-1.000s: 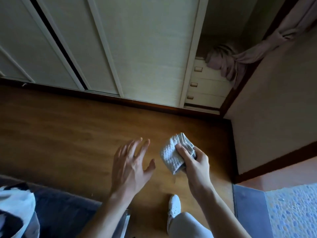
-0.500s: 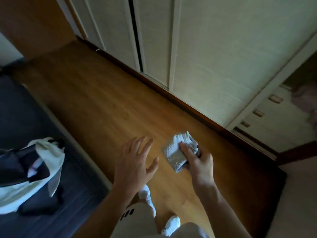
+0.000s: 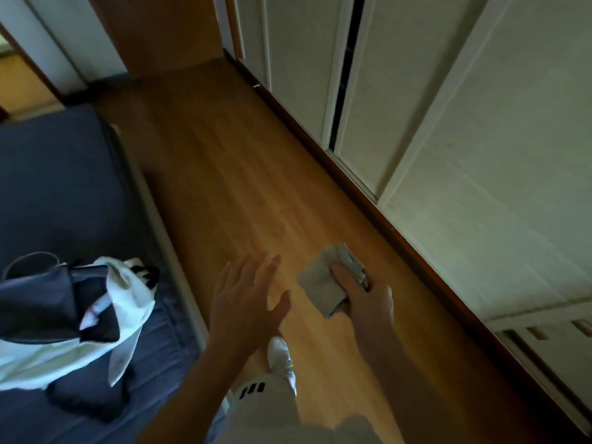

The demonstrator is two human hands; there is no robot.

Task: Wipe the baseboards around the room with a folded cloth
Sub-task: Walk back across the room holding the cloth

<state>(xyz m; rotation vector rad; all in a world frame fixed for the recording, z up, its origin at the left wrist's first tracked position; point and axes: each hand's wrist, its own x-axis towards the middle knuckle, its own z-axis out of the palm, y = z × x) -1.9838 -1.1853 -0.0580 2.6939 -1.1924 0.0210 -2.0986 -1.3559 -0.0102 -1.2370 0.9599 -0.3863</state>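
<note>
We grip the cloth (image 3: 326, 285) in our right hand (image 3: 368, 302), left hand (image 3: 246, 302) spread wide; the baseboard (image 3: 400, 245) on the right looks unwiped yet.

I see a warm wood floor (image 3: 224, 187) running between pale sliding closet doors (image 3: 400, 91) on my right and a navy mattress (image 3: 64, 187) on my left, with black-and-white clothes (image 3: 105, 315) heaped on it.
</note>
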